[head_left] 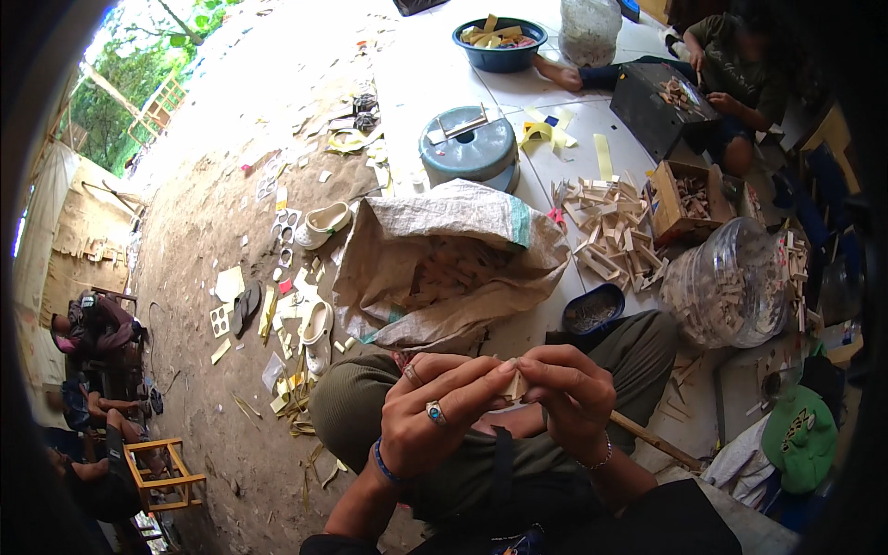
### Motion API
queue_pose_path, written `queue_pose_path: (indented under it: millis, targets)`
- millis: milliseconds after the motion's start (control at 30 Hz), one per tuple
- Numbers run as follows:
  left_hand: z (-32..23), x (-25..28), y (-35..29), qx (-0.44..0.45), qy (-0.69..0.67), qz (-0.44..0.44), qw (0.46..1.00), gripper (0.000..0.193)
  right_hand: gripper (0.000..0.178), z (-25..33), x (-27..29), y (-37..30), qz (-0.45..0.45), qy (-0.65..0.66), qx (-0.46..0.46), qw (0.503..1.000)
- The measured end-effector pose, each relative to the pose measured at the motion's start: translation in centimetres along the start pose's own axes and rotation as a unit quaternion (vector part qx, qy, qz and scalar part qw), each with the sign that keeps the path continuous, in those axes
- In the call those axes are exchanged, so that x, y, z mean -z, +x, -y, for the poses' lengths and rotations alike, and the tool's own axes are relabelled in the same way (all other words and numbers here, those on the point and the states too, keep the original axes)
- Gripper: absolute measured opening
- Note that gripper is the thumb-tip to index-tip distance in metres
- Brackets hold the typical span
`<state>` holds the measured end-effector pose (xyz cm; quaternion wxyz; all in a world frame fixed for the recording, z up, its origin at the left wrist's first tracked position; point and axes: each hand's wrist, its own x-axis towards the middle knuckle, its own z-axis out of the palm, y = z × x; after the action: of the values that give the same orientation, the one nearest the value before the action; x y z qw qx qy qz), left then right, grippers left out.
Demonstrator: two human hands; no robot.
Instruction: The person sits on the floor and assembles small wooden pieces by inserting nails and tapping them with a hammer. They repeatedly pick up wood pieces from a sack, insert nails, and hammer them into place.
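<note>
The left hand (427,418) and right hand (575,388) pinch 1 small wooden piece (515,388) between nearly closed fingers (476,392); light, even pressure should steady it.

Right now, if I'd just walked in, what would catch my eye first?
Probably the left hand and right hand, low in the middle, pinching a small pale piece between their fingertips. Just beyond them gapes a big whitish sack, with a heap of wooden pieces on the tiles to its right. The bright green cap stands out at lower right.
</note>
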<state>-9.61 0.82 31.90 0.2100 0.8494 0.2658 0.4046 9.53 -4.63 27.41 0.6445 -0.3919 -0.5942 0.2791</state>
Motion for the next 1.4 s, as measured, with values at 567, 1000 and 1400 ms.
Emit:
queue_pose_path:
  millis: [567,1000,1400]
  targets:
    - [0.7,-0.6,0.5,0.074,0.012,0.073,0.995,0.039,0.035,-3.5,2.6,-1.9,0.097,-0.12,-0.135,0.979]
    - [0.9,3.4,-6.8,0.196,0.067,0.378,0.902,0.06,0.042,-16.8,14.3,1.2,-0.244,-0.475,-0.169,0.829]
    - [0.3,4.8,-8.8,0.145,0.026,0.302,0.942,0.066,0.03,-26.9,-4.6,2.3,0.248,-0.373,-0.087,0.89]
